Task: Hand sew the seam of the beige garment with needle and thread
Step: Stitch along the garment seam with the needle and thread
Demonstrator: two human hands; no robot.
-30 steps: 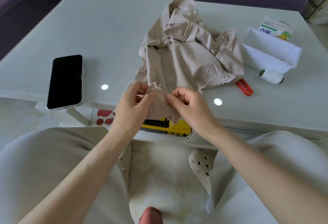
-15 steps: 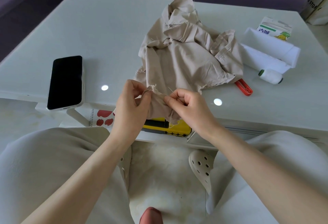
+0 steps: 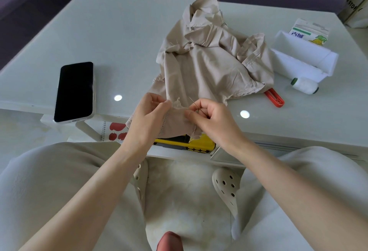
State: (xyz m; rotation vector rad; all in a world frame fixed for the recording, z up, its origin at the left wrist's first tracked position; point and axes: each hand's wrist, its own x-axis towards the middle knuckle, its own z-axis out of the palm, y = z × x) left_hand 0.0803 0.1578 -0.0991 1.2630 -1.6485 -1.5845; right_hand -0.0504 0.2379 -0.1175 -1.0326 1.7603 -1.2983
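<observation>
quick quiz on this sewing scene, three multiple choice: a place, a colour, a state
1. Where does the phone lie?
A) on the lap
B) on the table, left of the beige garment
C) on the sofa

2. What colour is the thread on the spool?
A) black
B) red
C) white

3. What is the right hand doing?
A) pinching the needle
B) lying flat
C) holding the phone

Answers: 1 B, it lies near the table's left edge; 2 C, the wound thread is white; 3 A, the needle sticks out of its pinch.
</observation>
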